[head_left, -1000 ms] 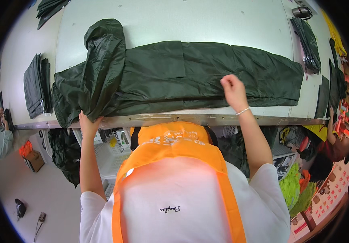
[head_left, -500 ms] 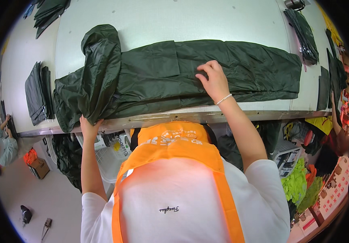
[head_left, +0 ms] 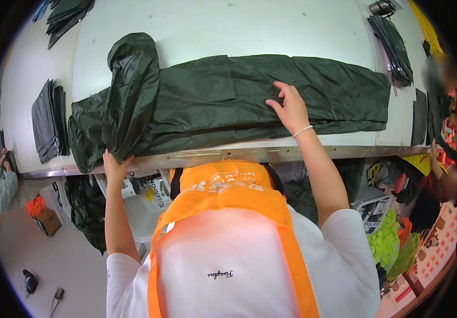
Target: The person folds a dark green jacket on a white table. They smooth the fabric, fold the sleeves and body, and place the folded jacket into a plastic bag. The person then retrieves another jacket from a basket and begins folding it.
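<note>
Left head-worn fisheye, facing down; near, above worktable

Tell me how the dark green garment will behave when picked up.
The dark green garment will probably sag, given its loose creases and folds. It looks thin, so likely light for its size. Its sheen suggests it may feel slippery.

- You've got a big pale worktable, brightly lit, metal strip along its near edge
- Plain grey floor off your table's near-left corner, cardboard box down there too
- White plastic basket under the table's near side
- Pale panel with red print, table's near right
</note>
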`<state>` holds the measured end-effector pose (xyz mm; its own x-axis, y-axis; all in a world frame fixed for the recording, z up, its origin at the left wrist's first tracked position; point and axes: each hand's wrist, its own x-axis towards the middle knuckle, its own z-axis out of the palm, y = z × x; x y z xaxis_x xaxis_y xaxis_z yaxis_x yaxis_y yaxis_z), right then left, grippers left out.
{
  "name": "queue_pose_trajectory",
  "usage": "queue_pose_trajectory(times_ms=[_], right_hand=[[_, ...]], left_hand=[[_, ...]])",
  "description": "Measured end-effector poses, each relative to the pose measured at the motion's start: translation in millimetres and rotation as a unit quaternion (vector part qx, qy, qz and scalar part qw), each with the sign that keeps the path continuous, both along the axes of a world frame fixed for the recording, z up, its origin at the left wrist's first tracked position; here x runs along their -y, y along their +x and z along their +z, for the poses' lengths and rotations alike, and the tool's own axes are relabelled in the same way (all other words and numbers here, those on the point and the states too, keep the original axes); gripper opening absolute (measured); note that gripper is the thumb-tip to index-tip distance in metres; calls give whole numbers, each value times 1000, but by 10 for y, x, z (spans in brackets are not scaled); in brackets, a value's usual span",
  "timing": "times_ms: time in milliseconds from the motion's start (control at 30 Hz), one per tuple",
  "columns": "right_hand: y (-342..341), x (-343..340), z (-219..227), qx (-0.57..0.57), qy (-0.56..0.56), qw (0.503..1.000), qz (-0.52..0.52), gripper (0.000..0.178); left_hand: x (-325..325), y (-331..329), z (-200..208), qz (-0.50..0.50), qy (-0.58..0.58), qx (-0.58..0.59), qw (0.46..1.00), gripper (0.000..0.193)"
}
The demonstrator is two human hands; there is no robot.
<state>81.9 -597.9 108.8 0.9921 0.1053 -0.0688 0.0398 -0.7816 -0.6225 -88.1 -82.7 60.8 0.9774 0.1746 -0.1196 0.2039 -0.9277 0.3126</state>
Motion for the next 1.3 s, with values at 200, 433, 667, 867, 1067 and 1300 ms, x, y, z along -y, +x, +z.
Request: queue_pose_trajectory(times_ms=[200,433,667,867,1067,1300], right_hand=[[-60,297,-144,35,46,997,43,6],[31,1960,-130,124,-220,960,-125,30],[396,3482,-248,178,-190,944,-204,35],[1504,4339,-225,-12,-214,901,-377,23],[2173,5814,-1245,96,-216,916,-323,45],[2258,6757,-1453,-24,-427,875,-227,36]], left_hand=[[-187,-70,-212,18,-31,6,999,63],[-252,-265,-354,74,-73,76,992,64],[1296,538,675,67,200,237,948,76],[2924,1291,899,-111,49,129,984,67],[3227,1121,838,-66,31,60,996,64],[3616,1579,785,-93,1,82,992,59]])
